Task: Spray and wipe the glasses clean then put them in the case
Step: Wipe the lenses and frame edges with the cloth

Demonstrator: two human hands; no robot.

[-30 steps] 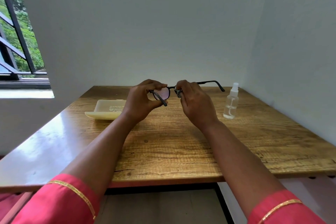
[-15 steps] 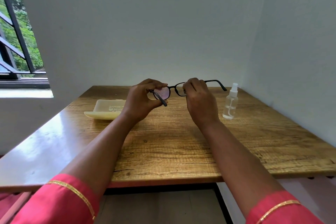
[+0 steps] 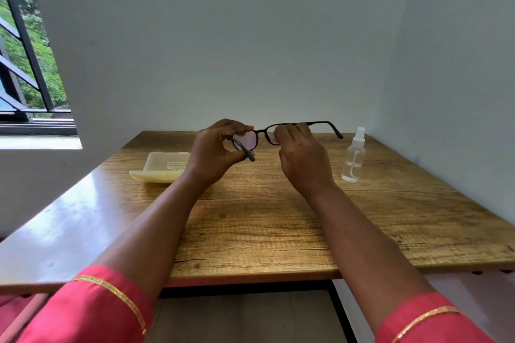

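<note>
Black-framed glasses (image 3: 260,132) are held up above the wooden table (image 3: 264,225), their arms unfolded. My left hand (image 3: 214,152) pinches the left lens rim between thumb and fingers; small droplets show on that lens. My right hand (image 3: 299,154) is closed over the right lens and hides it; whether it holds a cloth cannot be told. The right arm of the frame sticks out past my fingers toward the right. A pale yellow glasses case (image 3: 160,168) lies shut on the table to the left, partly behind my left wrist. A small clear spray bottle (image 3: 353,157) stands upright at the right.
White walls close off the table at the back and the right. A barred window (image 3: 25,64) is at the far left. The table's front edge is near my elbows.
My right hand has slid right along the frame, from the bridge onto the right lens. The left lens and bridge are now uncovered. My left hand holds steady.
</note>
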